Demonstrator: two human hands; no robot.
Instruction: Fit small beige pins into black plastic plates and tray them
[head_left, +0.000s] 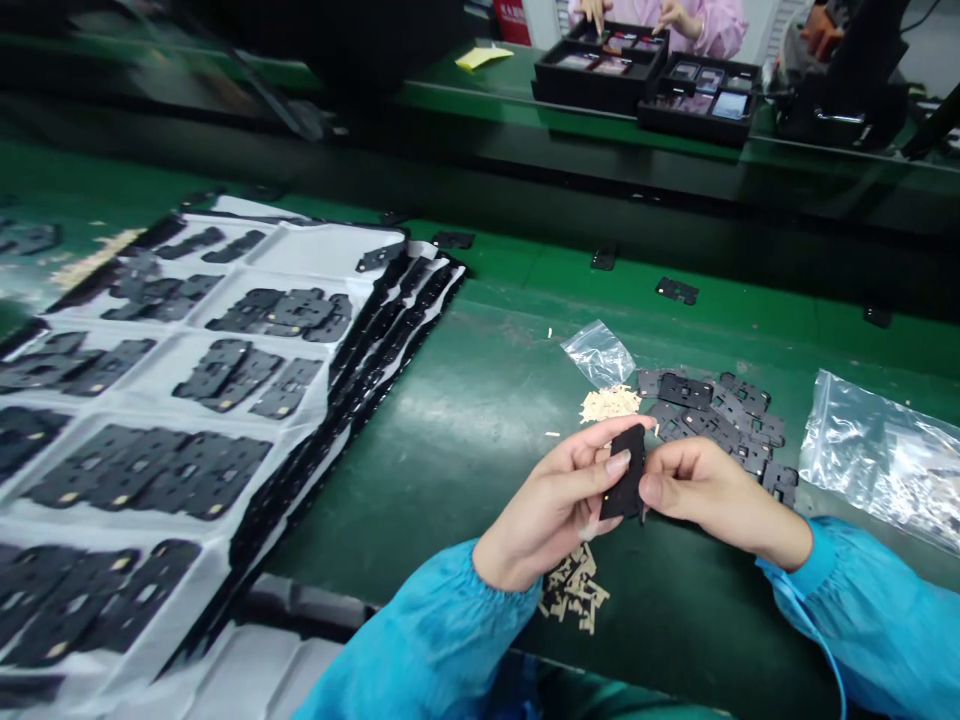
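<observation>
Together, the left hand (551, 505) and the right hand (712, 490) close on a small black plate (624, 472), which stands between them at about the height of the fingertips. Its long axis runs nearly upright in the view, tilted slightly toward the right hand. The left thumb presses on its face, while the right fingers curl against its right edge; neither hand is open. Just ahead of the right hand lies a loose heap of black parts (716, 420), and a clear plastic bag (596, 352) sits ahead of the left hand, with pale scraps (609, 404) beside it. More beige strips (575, 590) lie on the green desk (465, 400) just below the left hand, near its blue sleeve (427, 640). Farther right of the right hand is a second plastic bag (877, 460). Well left of the left hand, a stack of white sheets (300, 250) carries rows of black parts. Far ahead, another person's hands (619, 12) reach into black trays (600, 65) across the line.
</observation>
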